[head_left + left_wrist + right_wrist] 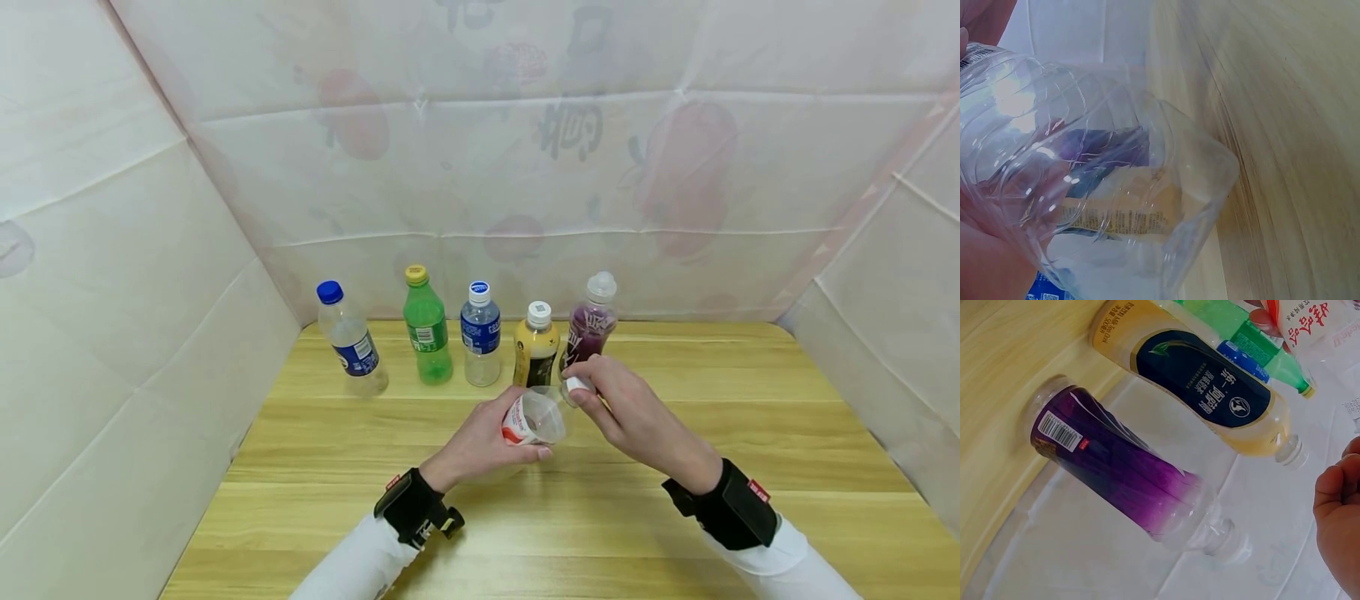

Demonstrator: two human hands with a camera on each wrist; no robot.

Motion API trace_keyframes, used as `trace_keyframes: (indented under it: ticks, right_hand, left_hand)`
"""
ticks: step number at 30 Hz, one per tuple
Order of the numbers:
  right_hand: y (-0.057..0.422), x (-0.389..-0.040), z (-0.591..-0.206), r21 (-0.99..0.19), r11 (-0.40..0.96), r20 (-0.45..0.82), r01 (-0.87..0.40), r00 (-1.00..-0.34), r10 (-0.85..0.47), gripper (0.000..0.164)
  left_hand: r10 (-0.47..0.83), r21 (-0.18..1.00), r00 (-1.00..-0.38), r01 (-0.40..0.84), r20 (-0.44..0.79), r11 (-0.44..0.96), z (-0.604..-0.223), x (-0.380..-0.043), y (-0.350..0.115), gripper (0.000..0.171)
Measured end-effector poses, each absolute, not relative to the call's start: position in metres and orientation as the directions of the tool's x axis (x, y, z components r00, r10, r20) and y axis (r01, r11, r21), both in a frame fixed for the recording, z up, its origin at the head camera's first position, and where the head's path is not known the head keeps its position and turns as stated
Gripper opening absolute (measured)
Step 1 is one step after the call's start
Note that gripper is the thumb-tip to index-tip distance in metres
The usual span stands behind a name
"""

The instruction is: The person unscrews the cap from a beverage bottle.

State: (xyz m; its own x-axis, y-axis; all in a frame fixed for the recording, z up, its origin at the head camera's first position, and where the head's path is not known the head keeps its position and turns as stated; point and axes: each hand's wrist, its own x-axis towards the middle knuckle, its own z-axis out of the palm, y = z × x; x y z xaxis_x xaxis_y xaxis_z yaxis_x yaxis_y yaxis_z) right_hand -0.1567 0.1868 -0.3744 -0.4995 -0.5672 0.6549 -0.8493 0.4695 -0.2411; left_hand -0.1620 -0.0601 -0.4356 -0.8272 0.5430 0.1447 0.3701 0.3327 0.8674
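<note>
My left hand (480, 440) grips a clear plastic bottle (542, 417) with a red and white label, tilted so that its base faces me. In the left wrist view the ribbed lower body of this bottle (1200, 162) fills much of the picture, and things behind show through it. At the bottle's far end, my right hand (637, 417) pinches a white cap (577, 384) between thumb and fingers. Whether the cap sits on the neck or is apart from it, I cannot tell. The right wrist view catches curled fingers (1341, 506) at its right edge; the cap is hidden there.
Behind the hands stand a blue-capped bottle (354, 354), a green bottle (427, 333), a blue-labelled bottle (481, 333), a yellow bottle (536, 348) and a purple bottle (590, 325). They line the back of the wooden table (720, 533), below a pale cloth backdrop (465, 175).
</note>
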Motion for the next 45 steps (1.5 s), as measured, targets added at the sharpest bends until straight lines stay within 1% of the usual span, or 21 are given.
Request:
trace_keyframes:
  ticks: [13, 17, 19, 22, 27, 31, 34, 39, 45]
  right_hand:
    - [0.189, -0.158, -0.373, -0.228, 0.427, 0.658, -0.875, -0.461, -0.595, 0.046]
    - [0.190, -0.158, -0.374, -0.258, 0.409, 0.668, -0.875, -0.468, -0.579, 0.045]
    - [0.190, -0.157, -0.375, -0.276, 0.413, 0.680, -0.868, -0.480, -0.554, 0.044]
    - [0.189, -0.155, -0.378, -0.285, 0.468, 0.687, -0.836, -0.519, -0.508, 0.049]
    - [0.187, -0.152, -0.383, -0.286, 0.605, 0.677, -0.743, -0.603, -0.421, 0.064]
    - [0.185, -0.151, -0.383, -0.281, 0.676, 0.667, -0.681, -0.645, -0.372, 0.065]
    - [0.183, -0.151, -0.383, -0.261, 0.707, 0.668, -0.657, -0.652, -0.359, 0.064]
    - [0.179, -0.151, -0.381, -0.226, 0.742, 0.697, -0.631, -0.637, -0.329, 0.064]
    - [0.178, -0.149, -0.380, -0.220, 0.737, 0.726, -0.639, -0.612, -0.314, 0.059]
  left_hand:
    - [0.574, 0.873, -0.811, 0.359, 0.115, 0.331, -0.434, -0.164, -0.064, 0.067]
    - [0.580, 0.875, -0.801, 0.379, 0.147, 0.302, -0.436, -0.164, -0.062, 0.065]
    - [0.567, 0.870, -0.806, 0.392, 0.169, 0.299, -0.437, -0.163, -0.061, 0.065]
    - [0.528, 0.851, -0.829, 0.404, 0.185, 0.335, -0.437, -0.160, -0.059, 0.068]
    - [0.461, 0.822, -0.866, 0.399, 0.192, 0.407, -0.438, -0.157, -0.057, 0.073]
    - [0.442, 0.807, -0.874, 0.402, 0.199, 0.431, -0.440, -0.158, -0.057, 0.073]
    - [0.442, 0.795, -0.874, 0.410, 0.202, 0.448, -0.441, -0.158, -0.057, 0.073]
    - [0.448, 0.782, -0.873, 0.414, 0.194, 0.467, -0.441, -0.157, -0.055, 0.073]
    - [0.443, 0.783, -0.880, 0.396, 0.174, 0.479, -0.440, -0.157, -0.054, 0.073]
